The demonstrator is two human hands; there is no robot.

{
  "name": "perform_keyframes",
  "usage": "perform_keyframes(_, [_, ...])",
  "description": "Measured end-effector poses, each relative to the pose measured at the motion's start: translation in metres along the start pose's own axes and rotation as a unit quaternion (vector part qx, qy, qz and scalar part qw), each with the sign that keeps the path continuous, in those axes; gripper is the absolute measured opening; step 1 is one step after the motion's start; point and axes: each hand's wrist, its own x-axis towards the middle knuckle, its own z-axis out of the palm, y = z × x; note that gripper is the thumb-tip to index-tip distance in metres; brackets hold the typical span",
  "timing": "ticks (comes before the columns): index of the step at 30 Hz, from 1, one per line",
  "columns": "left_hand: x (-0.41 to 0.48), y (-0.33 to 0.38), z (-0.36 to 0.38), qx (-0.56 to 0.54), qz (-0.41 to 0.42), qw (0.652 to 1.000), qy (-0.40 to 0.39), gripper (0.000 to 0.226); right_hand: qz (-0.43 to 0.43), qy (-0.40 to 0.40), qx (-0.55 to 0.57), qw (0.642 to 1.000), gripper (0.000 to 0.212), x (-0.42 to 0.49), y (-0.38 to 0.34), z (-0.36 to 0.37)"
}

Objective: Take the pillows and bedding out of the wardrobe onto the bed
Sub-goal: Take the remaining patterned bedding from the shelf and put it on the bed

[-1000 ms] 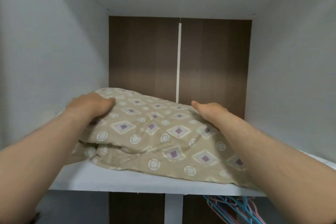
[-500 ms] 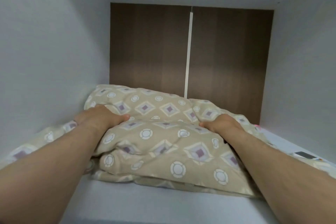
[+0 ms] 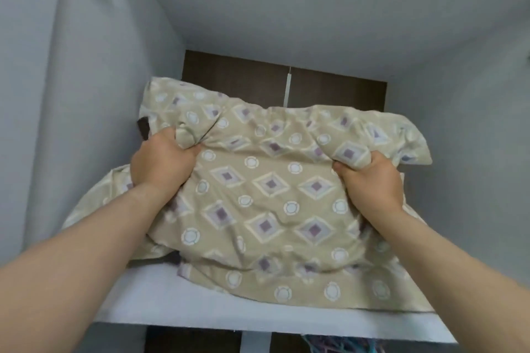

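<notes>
Forearms enter from the lower left and lower right corners of the frame, reaching up and inward over the white shelf (image 3: 160, 304) whose front edge runs across the bottom. On that shelf, in the middle of the frame, lies the beige bedding (image 3: 266, 198), printed with purple diamonds and white rings; its lower folds rest on the shelf board while its upper part is raised. The left hand (image 3: 160, 163) sits at centre left, fingers curled tight around a bunched fold near the bedding's upper left corner, the cloth puckering out between thumb and knuckles. The right hand (image 3: 370, 180) sits at centre right, fingers closed on another gathered fold near the upper right edge, a flap of cloth spilling over and past them. Beyond the bedding, the dark brown back panel (image 3: 329, 86) shows at upper centre, between pale grey side walls (image 3: 94, 94). Coloured hangers (image 3: 335, 345) peek below the shelf at lower right.
</notes>
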Motion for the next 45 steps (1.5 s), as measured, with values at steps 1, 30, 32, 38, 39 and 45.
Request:
perform_keyframes(1, [-0.001,0.013,-0.013,-0.010,0.012,1.000,0.012,0.043,-0.002,0.011,0.013,1.000,0.049,0.000,-0.006,-0.017])
perform_keyframes(30, [-0.329,0.084,-0.290,-0.096,-0.031,0.992,-0.078,0.027,0.100,-0.041,-0.055,0.993,0.044,-0.314,-0.015,-0.376])
perform_keyframes(32, [-0.337,0.081,-0.297,-0.105,-0.031,0.990,-0.092,0.027,0.114,-0.035,-0.066,0.991,0.045,-0.333,-0.020,-0.387])
perform_keyframes(38, [-0.377,0.055,-0.315,-0.152,-0.060,0.978,-0.133,0.028,0.167,-0.006,-0.120,0.979,0.041,-0.401,-0.047,-0.415])
perform_keyframes(39, [-0.385,0.050,-0.317,-0.160,-0.064,0.975,-0.144,0.028,0.183,0.003,-0.130,0.975,0.039,-0.417,-0.049,-0.418])
perform_keyframes(45, [-0.433,0.026,-0.334,-0.182,-0.049,0.955,-0.228,0.031,0.281,0.037,-0.158,0.946,0.038,-0.515,-0.057,-0.432])
